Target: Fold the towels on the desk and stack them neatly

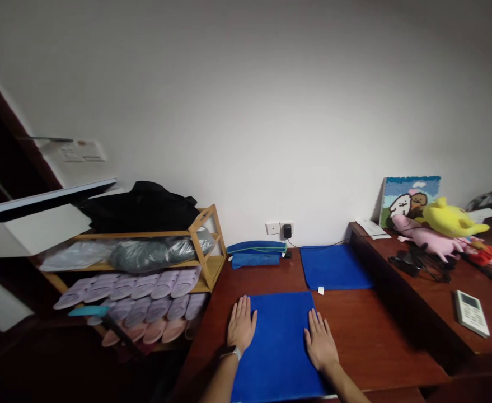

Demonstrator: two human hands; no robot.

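A blue cloth (pixel 281 341) lies spread flat on the reddish-brown wooden table in front of me. My left hand (pixel 242 324) rests flat along the cloth's left edge, fingers stretched out and pointing away from me; a watch (pixel 230 351) is on that wrist. At the right edge, my right hand (pixel 321 342) lies flat too, its fingers extended and slightly apart. Neither hand grips anything. Farther back, a second blue cloth (pixel 333 267) is laid flat near the wall, with a white tag at its front edge. Folded blue cloths (pixel 256 254) sit against the wall at the back left.
Left of the table stands a wooden rack (pixel 206 246) holding several slippers (pixel 145 284) and a black bag (pixel 140 207). A charger (pixel 287 230) is plugged into the wall, its cable running right. The raised desk on the right bears plush toys (pixel 451 221), a picture (pixel 411 196) and a calculator-like device (pixel 471 312).
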